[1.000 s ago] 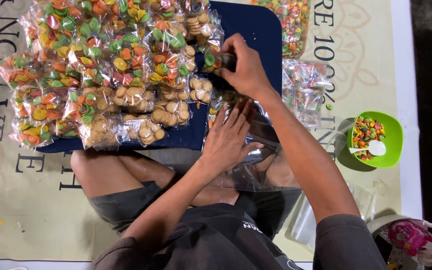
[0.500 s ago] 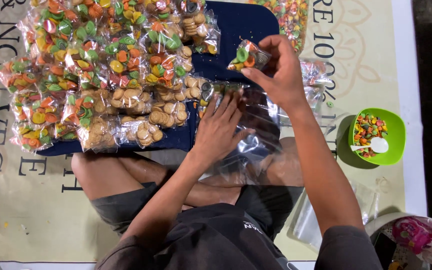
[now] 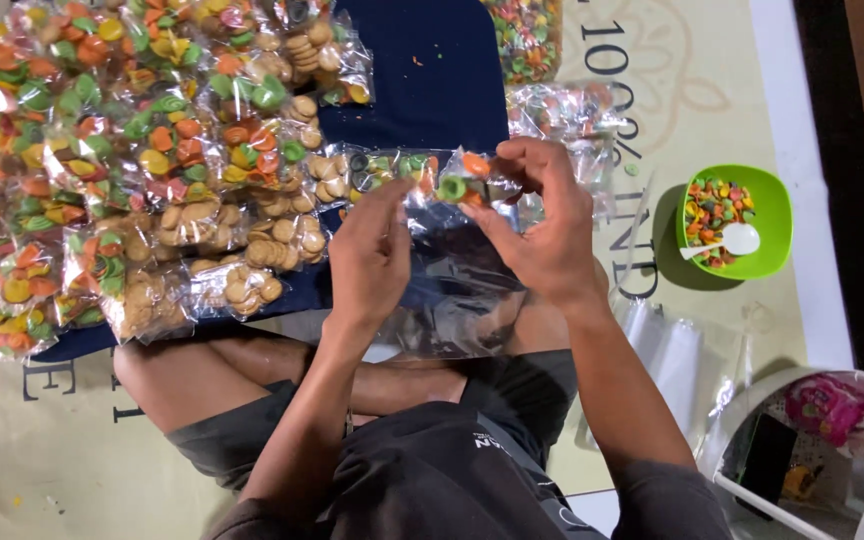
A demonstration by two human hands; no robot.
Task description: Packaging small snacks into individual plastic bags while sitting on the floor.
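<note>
Clear snack packet (image 3: 452,185), colourful pieces inside

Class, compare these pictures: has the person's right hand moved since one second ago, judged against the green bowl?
Yes. The right hand with the small snack packet has come down the picture, nearer level with the green bowl.

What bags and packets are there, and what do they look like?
Small clear packet: held between left hand and right hand, with orange and green snacks inside.
Pile of filled packets: left, on the dark blue cloth, clear, with colourful or tan snacks.
Big clear bag: top, full of colourful snacks.
Printed mat: underneath, cream with dark lettering.
</note>
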